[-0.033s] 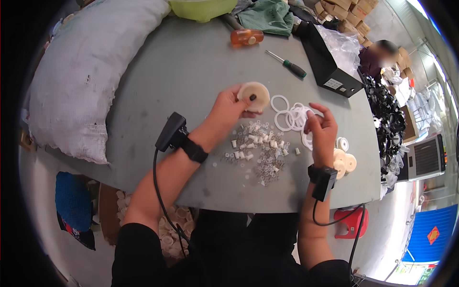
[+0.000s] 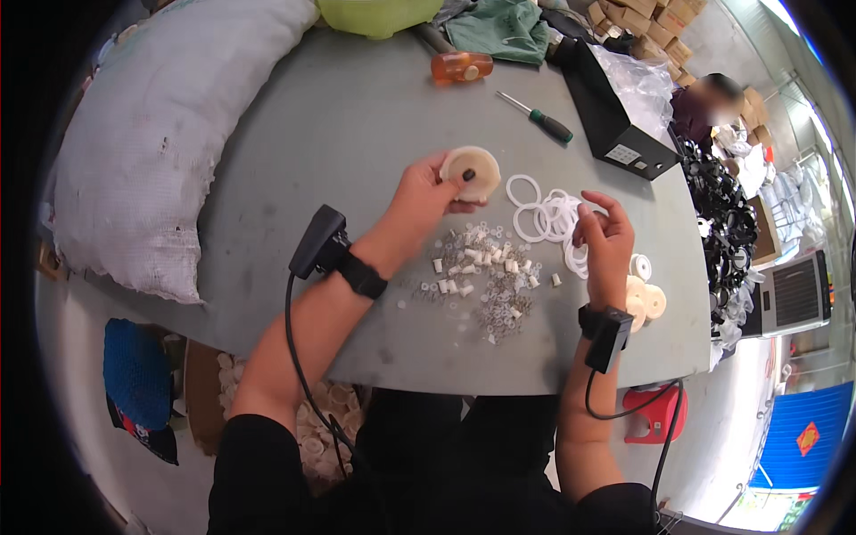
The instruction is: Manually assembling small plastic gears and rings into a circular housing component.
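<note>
My left hand (image 2: pixel 430 192) is closed on the edge of a round cream plastic cup-shaped part (image 2: pixel 482 168). A small black piece sits at the centre of that part, close to my thumb. Over the right side of the table, my right hand (image 2: pixel 608 236) has its fingers apart, with nothing visible between them. Beside it lies a pile of thin white plastic rings (image 2: pixel 560 214). Between my hands are scattered small white sleeves (image 2: pixel 495 260) and tiny metal springs or clips (image 2: pixel 506 312), too small to tell. Cream discs (image 2: pixel 654 301) and a white wheel-like piece (image 2: pixel 640 266) lie by my right wrist.
A stuffed white sack (image 2: pixel 152 152) fills the table's left side. Farther back are an orange-headed hammer (image 2: pixel 461 67), a screwdriver (image 2: pixel 550 125), a green basin (image 2: pixel 379 16) and a black box (image 2: pixel 615 134). Cables hang from both wrists. A person (image 2: pixel 700 107) sits at the far right.
Both hands shift very slightly: the left one rises a little with the cream part, and the right one moves slightly to the right.
</note>
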The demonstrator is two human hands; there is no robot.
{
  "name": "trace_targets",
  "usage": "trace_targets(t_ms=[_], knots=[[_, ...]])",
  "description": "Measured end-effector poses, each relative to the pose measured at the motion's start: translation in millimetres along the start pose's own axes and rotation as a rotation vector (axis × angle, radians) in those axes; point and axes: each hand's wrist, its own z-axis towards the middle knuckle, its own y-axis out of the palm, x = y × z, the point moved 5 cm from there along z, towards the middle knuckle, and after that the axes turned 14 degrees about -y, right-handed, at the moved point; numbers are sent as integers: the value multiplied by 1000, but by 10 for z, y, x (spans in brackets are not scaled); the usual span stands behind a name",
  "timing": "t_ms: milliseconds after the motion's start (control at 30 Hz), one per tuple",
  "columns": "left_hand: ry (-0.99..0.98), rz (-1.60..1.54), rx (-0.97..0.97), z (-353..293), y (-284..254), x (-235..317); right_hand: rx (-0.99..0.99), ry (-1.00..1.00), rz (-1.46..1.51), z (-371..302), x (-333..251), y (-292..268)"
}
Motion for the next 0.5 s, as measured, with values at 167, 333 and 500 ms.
trace_targets(t_ms=[167, 333, 500], knots=[[-35, 29, 93, 81, -216, -8, -256, 116, -155, -70, 94, 128], [-134, 38, 79, 157, -289, -109, -416, -85, -426, -113, 128, 358], [-145, 53, 41, 172, -263, -119, -578, -258, -558, -21, 191, 567]])
